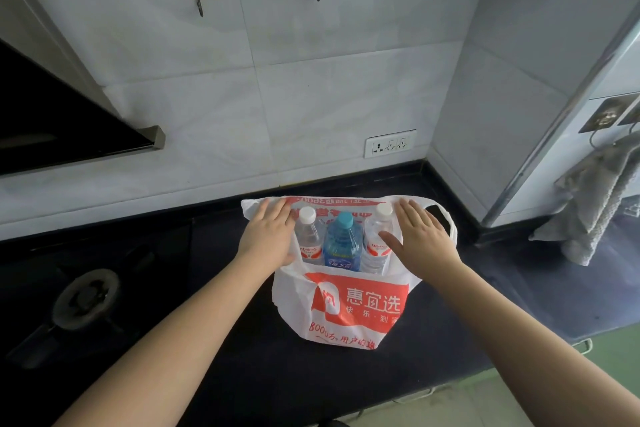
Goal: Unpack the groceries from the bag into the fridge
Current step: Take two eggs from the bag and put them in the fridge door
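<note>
Countertop [242, 340], dark and glossy, carries a white and red plastic bag [349, 308] standing upright with its mouth spread wide. Behind the bag a narrow strip of bare counter runs to the tiled wall, where a white socket plate [389, 143] sits low, above and a little right of the bag. Right of the bag the counter ends at a raised dark edge in the corner, so room there is tight; left of the bag the surface lies open as far as a gas burner [86, 298]. In front of the bag the counter runs to its front edge, with pale floor beyond at the lower right. High above the bag three metal hooks are stuck to the tiles, and a grey towel [595, 204] hangs well to the right of the bag.

Three bottles stand upright inside the bag, side by side and touching: a clear bottle [308, 239] with a white cap on the left, a blue bottle [343, 246] with a blue cap in the middle, and a second clear bottle [377, 246] with a white cap on the right.

The left hand [268, 236] lies flat, fingers spread, on the bag's left rim beside the left clear bottle. The right hand [420, 236] lies flat and open on the right rim, thumb against the right bottle. Neither hand clasps anything; both press the plastic outward.
</note>
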`<state>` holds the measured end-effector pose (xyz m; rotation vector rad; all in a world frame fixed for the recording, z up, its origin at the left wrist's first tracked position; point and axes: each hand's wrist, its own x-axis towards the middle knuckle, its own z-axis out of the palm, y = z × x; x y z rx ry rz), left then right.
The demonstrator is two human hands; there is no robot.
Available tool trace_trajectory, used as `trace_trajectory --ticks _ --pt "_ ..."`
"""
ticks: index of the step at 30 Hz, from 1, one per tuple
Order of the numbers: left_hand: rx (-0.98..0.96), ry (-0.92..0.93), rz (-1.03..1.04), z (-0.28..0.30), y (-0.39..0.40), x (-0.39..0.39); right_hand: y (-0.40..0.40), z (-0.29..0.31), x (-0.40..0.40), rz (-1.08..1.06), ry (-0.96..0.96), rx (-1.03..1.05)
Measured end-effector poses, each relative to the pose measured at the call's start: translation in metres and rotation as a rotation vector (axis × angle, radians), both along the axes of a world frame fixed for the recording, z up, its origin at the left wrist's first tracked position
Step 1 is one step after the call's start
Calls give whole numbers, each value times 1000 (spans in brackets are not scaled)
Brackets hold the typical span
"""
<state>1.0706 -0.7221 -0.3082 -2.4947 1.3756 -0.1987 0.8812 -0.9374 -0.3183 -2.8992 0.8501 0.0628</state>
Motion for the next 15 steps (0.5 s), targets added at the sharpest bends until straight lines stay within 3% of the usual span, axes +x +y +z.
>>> trace_trajectory --ticks 5,15 --pt "57 78 21 -14 3 10 -10 -19 -1 -1 32 42" --pt "69 107 9 -29 -2 17 -21 -48 0 18 -84 -4"
